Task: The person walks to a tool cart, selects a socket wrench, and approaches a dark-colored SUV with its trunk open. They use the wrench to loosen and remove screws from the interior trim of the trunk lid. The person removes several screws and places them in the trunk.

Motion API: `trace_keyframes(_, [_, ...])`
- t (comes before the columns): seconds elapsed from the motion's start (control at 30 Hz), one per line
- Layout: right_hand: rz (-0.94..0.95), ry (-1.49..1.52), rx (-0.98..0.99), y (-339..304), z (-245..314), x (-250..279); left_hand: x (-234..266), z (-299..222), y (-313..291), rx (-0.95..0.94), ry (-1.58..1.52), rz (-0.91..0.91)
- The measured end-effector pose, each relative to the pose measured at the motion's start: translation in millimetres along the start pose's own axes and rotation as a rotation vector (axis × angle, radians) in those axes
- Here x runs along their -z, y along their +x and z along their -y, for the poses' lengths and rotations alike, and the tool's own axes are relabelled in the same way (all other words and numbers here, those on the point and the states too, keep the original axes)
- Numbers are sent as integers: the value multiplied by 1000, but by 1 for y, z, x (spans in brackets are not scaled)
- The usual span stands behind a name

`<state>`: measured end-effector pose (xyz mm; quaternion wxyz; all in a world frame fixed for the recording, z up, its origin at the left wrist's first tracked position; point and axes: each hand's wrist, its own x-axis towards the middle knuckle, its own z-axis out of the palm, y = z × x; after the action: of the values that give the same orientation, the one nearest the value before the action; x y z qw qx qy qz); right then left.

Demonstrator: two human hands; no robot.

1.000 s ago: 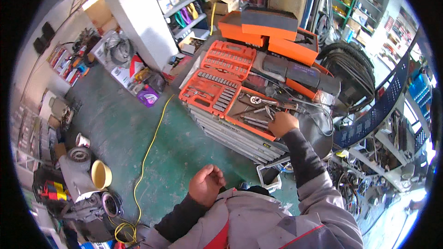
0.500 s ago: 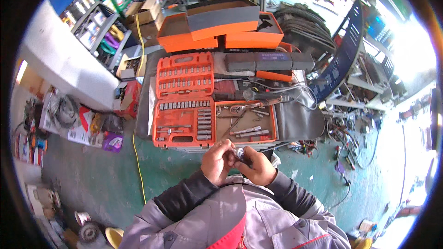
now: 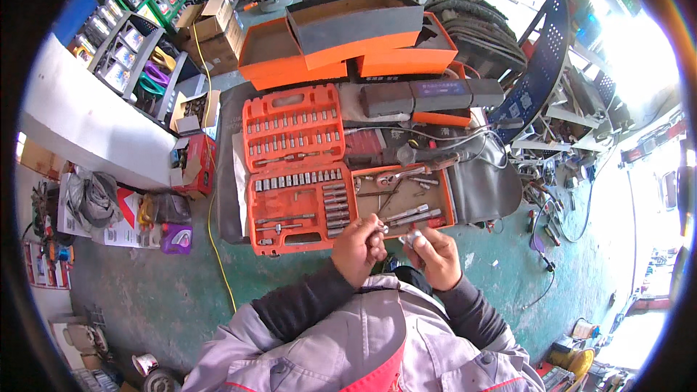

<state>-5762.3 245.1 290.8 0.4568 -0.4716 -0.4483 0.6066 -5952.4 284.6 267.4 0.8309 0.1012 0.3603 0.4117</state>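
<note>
My left hand (image 3: 358,250) is closed in a pinch on a small shiny metal piece (image 3: 382,227), whose exact kind is too small to tell. Just beside it, my right hand (image 3: 438,257) grips a silver metal piece with a rounded end (image 3: 412,237); the fingers hide the rest. Both hands are at the near edge of the bench, apart from each other. Beyond my left hand an orange socket set case (image 3: 255,229) lies open, with rows of sockets (image 3: 298,179) in it. Beyond my right hand, an orange tray (image 3: 448,192) holds a ratchet wrench (image 3: 392,177) and several extension bars (image 3: 406,213).
Orange and grey box parts (image 3: 356,25) are stacked at the back of the bench, behind a long dark case (image 3: 435,96). A grey cable (image 3: 465,136) curves across the right side. A yellow cord (image 3: 218,254) runs along the green floor (image 3: 167,283) at left.
My hands, earlier together around a shiny metal piece, have drawn apart, each with a metal piece in its fingers. The view has shifted slightly.
</note>
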Motion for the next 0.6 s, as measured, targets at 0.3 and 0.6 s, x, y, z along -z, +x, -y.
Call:
trace_keyframes(0.3, [21,-838,-37,73,10,7,39,-29,-11,-182,-183,-39])
trace_keyframes(0.6, [295,-939,155,145,10,-76,80,-38,-37,-394,-232,-94])
